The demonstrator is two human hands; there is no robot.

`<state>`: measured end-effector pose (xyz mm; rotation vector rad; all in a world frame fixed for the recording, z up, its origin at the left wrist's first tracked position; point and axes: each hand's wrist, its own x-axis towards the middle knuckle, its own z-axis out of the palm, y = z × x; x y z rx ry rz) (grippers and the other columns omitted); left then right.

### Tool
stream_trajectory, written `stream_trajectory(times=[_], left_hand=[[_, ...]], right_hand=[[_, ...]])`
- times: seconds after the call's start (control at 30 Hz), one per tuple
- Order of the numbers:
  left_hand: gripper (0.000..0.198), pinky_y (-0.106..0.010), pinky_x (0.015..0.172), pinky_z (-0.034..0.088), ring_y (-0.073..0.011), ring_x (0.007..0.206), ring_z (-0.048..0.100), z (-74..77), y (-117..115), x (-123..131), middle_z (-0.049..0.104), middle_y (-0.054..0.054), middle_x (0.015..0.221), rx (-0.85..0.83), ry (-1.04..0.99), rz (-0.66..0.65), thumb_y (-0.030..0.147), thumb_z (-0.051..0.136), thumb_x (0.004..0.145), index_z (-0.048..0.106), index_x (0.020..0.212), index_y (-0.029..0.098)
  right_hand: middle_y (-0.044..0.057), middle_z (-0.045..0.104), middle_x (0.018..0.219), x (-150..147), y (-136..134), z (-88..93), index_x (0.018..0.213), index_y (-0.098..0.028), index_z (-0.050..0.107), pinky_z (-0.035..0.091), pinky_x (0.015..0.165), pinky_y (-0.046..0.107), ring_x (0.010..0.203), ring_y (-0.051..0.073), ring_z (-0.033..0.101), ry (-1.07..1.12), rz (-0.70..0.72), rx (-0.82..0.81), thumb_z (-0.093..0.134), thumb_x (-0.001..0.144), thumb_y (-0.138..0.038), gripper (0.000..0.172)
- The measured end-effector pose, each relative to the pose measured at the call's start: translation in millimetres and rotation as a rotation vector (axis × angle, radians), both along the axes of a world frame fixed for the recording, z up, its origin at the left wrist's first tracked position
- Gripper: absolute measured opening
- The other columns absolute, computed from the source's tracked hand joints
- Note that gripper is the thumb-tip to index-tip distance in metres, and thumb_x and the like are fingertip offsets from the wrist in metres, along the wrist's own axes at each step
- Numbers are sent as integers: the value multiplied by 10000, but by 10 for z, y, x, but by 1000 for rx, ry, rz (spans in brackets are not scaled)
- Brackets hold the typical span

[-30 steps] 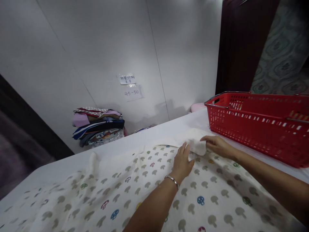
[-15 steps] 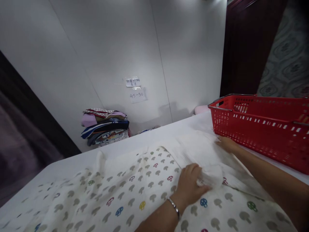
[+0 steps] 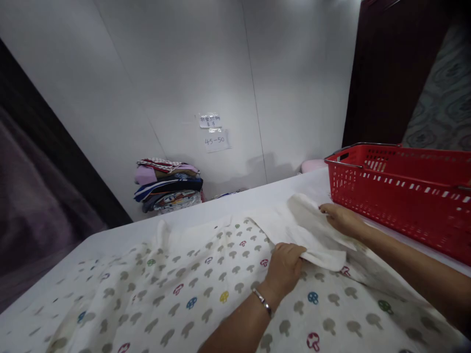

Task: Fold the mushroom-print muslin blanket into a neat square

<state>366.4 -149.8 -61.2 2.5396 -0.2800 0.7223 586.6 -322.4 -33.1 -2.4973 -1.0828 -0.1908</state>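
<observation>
A large white cloth (image 3: 206, 314) printed with grey and a few coloured mushrooms is spread before me, its far right part turned over to show a plain white side. My left hand (image 3: 285, 267), with a silver bracelet on the wrist, is closed on the turned-over edge near the middle. Farther right, my right hand (image 3: 342, 220) has its fingers bent at the far edge of the cloth, pinching it where the fabric lifts a little. Part of the grip is hidden by the hand itself.
On the right stands a red plastic basket (image 3: 386, 196) with metal handles, close to my right forearm. Folded clothes (image 3: 169, 186) are stacked beyond the white table's (image 3: 106, 240) far edge, against the wall. Handwritten papers (image 3: 217, 141) are taped to that wall.
My right hand has lifted the far edge of the cloth slightly. My left hand has closed on the folded edge, which was blurred before. The view has shifted a little left.
</observation>
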Motion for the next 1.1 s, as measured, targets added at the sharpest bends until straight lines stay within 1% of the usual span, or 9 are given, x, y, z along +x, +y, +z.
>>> stream_trajectory(times=[0.1, 0.17, 0.27, 0.4, 0.67, 0.8, 0.87, 0.97, 1.1], left_hand=[[331, -334, 792, 472, -181, 881, 598, 106, 104, -364, 661, -53, 964, -12, -82, -24, 58, 423, 822, 571, 1088, 189], [312, -299, 744, 483, -175, 871, 600, 98, 139, -630, 657, -55, 975, 0, -68, -48, 77, 437, 832, 576, 1086, 193], [289, -272, 727, 486, -163, 854, 603, -17, 117, -953, 664, -44, 944, 5, -17, -75, 79, 447, 831, 586, 1058, 192], [271, -279, 723, 479, -163, 813, 597, -170, 31, -1152, 671, -34, 879, 44, 42, -72, 80, 466, 803, 594, 1019, 181], [227, -327, 804, 428, -173, 879, 591, -178, -60, -1253, 686, -24, 930, 181, 125, -78, 118, 514, 813, 630, 995, 188], [169, -325, 815, 425, -160, 848, 601, -237, -54, -1265, 696, -20, 889, 136, 153, -108, 214, 510, 874, 653, 964, 201], [177, -322, 814, 430, -153, 815, 607, -223, -27, -1252, 695, -20, 842, 78, 156, -83, 234, 489, 899, 654, 955, 203], [188, -310, 791, 441, -152, 803, 610, -73, 40, -1198, 691, -23, 833, -48, 104, -10, 252, 470, 921, 647, 940, 192], [207, -298, 764, 451, -153, 807, 600, 254, 104, -1066, 675, -25, 829, -127, 18, 29, 264, 452, 933, 645, 925, 188]], right_hand=[[76, 602, 1242, -732, -99, 17, 1069, -229, 652, 430, 979, 387, 1149, 227, 542, 10, 403, 108, 479, 792, -162, 333], [72, 565, 1297, -1140, -166, -12, 1144, -265, 634, 474, 921, 356, 1130, 216, 558, 236, 589, 60, 495, 839, -245, 336], [98, 626, 1178, -1412, -151, -98, 1235, -246, 581, 530, 730, 321, 900, 202, 636, 513, 474, 87, 493, 849, -343, 408], [79, 683, 919, -1392, 154, -165, 1158, -179, 612, 496, 625, 316, 677, 182, 603, 581, 280, 103, 463, 854, -440, 427], [70, 655, 920, -1852, 712, -193, 1018, -185, 646, 426, 695, 276, 777, 180, 577, 295, 495, -164, 556, 803, -370, 298], [63, 644, 877, -1853, 765, -285, 826, -178, 642, 418, 710, 279, 783, 173, 565, 252, 485, -95, 443, 839, -262, 216], [49, 645, 820, -1752, 720, -211, 817, -177, 639, 431, 681, 282, 753, 175, 567, 395, 455, 51, 413, 855, -316, 267], [37, 636, 787, -1643, 552, 68, 844, -176, 638, 446, 635, 282, 723, 180, 561, 596, 388, 254, 466, 831, -505, 372], [34, 631, 806, -1706, 275, 428, 873, -176, 654, 447, 625, 264, 721, 164, 552, 711, 432, 259, 531, 811, -582, 429]])
